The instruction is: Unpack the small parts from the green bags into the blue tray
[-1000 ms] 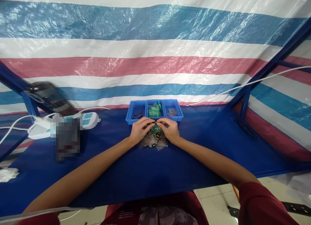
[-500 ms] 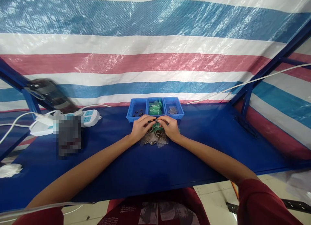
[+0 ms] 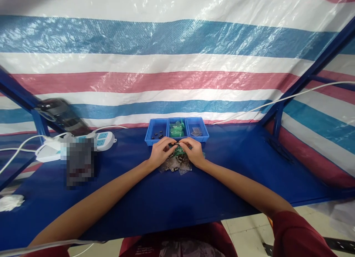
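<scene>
My left hand (image 3: 162, 152) and my right hand (image 3: 193, 151) meet just in front of the blue bins, fingertips pinched together. Between them is a small dark part (image 3: 176, 143), too small to name, gripped from both sides. Below the hands lies a heap of small metal parts and clear plastic bags (image 3: 175, 163), with some green pieces among them. The left blue bin (image 3: 149, 133) has a few small dark parts in it. Green packets (image 3: 176, 129) fill the middle bin. Small clear bags or flat pieces (image 3: 196, 131) lie in the right bin.
On the left of the blue table (image 3: 144, 205) sit a white power strip (image 3: 106, 139) with cables, a blurred-out dark object (image 3: 80, 162) and a dark bottle (image 3: 62, 114). White crumpled material (image 3: 11, 202) lies at the left edge. A striped sheet (image 3: 177, 81) hangs behind.
The camera view has tilted up slightly, so the scene sits lower. My hands stay together over the heap, fingertips shifted a little around the small dark part.
</scene>
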Demonstrator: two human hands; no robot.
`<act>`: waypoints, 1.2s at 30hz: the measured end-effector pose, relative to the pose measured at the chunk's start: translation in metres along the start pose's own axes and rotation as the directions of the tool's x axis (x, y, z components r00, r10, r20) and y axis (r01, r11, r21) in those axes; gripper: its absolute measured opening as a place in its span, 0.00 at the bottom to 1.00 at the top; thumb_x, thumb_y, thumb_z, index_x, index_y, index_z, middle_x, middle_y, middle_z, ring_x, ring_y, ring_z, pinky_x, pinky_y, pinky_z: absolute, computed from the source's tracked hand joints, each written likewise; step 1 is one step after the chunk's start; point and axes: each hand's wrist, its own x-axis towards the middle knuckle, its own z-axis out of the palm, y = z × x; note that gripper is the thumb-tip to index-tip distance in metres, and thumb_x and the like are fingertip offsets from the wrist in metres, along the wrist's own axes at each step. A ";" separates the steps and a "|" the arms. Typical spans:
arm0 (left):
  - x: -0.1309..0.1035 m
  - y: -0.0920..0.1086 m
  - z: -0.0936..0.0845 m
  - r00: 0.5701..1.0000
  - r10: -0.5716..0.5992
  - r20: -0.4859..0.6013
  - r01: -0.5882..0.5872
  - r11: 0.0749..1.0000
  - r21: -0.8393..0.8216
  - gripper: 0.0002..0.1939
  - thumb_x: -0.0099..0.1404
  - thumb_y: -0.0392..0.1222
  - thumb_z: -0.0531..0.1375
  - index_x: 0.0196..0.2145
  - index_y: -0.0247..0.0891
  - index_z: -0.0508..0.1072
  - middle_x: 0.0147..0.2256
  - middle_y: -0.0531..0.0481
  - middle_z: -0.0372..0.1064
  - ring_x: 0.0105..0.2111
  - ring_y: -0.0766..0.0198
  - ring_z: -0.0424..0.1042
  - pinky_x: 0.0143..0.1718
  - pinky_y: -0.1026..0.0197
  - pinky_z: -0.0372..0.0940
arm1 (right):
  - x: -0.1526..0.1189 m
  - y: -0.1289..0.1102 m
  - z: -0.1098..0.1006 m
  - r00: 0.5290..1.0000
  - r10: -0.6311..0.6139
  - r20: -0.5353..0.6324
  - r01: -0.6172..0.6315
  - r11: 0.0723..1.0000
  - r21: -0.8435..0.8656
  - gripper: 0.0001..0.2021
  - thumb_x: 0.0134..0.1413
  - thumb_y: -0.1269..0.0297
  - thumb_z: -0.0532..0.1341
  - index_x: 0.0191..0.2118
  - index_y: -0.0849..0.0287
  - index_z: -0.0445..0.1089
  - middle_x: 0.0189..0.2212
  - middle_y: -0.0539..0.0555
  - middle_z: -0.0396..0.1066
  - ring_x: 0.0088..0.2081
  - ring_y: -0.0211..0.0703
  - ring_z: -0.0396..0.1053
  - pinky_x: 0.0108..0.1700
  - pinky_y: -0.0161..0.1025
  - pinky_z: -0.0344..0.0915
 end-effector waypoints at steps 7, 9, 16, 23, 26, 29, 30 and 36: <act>0.001 0.001 0.000 1.000 0.009 -0.006 -0.009 1.000 0.006 0.09 0.66 0.43 0.58 0.41 0.37 0.71 0.34 0.48 0.70 0.18 0.74 0.59 0.22 0.68 0.61 | 0.001 -0.002 -0.001 1.000 -0.026 0.011 0.026 0.999 -0.026 0.13 0.59 0.56 0.56 0.32 0.56 0.73 0.27 0.53 0.71 0.28 0.41 0.67 0.33 0.37 0.65; 0.001 0.001 0.001 1.000 0.001 -0.008 -0.001 1.000 0.003 0.09 0.65 0.42 0.58 0.41 0.37 0.71 0.34 0.48 0.70 0.19 0.74 0.59 0.22 0.68 0.61 | 0.001 -0.003 -0.002 1.000 -0.024 0.009 0.024 0.999 -0.031 0.13 0.59 0.56 0.56 0.32 0.57 0.73 0.27 0.53 0.71 0.28 0.41 0.67 0.33 0.37 0.65; -0.001 0.001 0.002 1.000 -0.009 -0.019 0.008 1.000 -0.019 0.08 0.65 0.40 0.58 0.41 0.36 0.71 0.39 0.46 0.72 0.18 0.76 0.61 0.24 0.68 0.63 | 0.000 -0.001 -0.003 1.000 0.001 0.019 0.000 0.999 -0.040 0.12 0.59 0.56 0.56 0.33 0.57 0.73 0.28 0.53 0.71 0.29 0.41 0.67 0.34 0.38 0.65; -0.001 0.005 -0.001 0.997 -0.076 -0.027 0.077 0.997 0.025 0.08 0.64 0.39 0.58 0.40 0.37 0.73 0.22 0.55 0.69 0.16 0.74 0.62 0.21 0.70 0.60 | 0.000 -0.005 -0.003 0.999 -0.036 0.004 0.036 0.999 -0.037 0.12 0.59 0.58 0.56 0.32 0.57 0.72 0.28 0.52 0.71 0.28 0.40 0.66 0.33 0.37 0.64; -0.001 0.004 -0.002 0.998 -0.068 -0.018 0.069 0.997 0.040 0.08 0.64 0.39 0.58 0.40 0.36 0.73 0.19 0.57 0.66 0.16 0.74 0.61 0.21 0.70 0.60 | 0.000 -0.005 -0.003 0.998 -0.056 0.002 0.057 0.998 -0.038 0.12 0.60 0.58 0.55 0.32 0.58 0.72 0.28 0.52 0.71 0.28 0.39 0.66 0.33 0.36 0.64; -0.001 0.004 -0.002 0.998 -0.050 -0.024 0.050 0.998 0.036 0.07 0.65 0.40 0.57 0.39 0.36 0.72 0.26 0.52 0.71 0.17 0.75 0.61 0.22 0.70 0.60 | 0.001 -0.004 -0.003 0.997 -0.079 -0.002 0.079 0.996 -0.035 0.12 0.60 0.59 0.56 0.32 0.58 0.72 0.28 0.52 0.71 0.28 0.39 0.66 0.33 0.36 0.64; -0.001 0.004 -0.002 0.999 -0.043 -0.027 0.044 0.998 0.034 0.08 0.65 0.40 0.57 0.40 0.35 0.72 0.30 0.51 0.72 0.18 0.75 0.61 0.22 0.69 0.61 | 0.001 -0.004 -0.003 0.997 -0.083 -0.004 0.083 0.996 -0.033 0.12 0.60 0.59 0.56 0.32 0.59 0.72 0.28 0.52 0.71 0.28 0.39 0.66 0.33 0.36 0.64; 0.000 0.003 -0.003 0.999 0.031 -0.036 -0.030 0.999 0.026 0.12 0.69 0.37 0.52 0.46 0.37 0.72 0.39 0.44 0.71 0.37 0.64 0.71 0.37 0.63 0.67 | 0.001 -0.004 -0.002 0.996 -0.085 -0.007 0.085 0.996 -0.020 0.11 0.59 0.60 0.56 0.32 0.59 0.72 0.27 0.52 0.70 0.27 0.38 0.66 0.32 0.36 0.64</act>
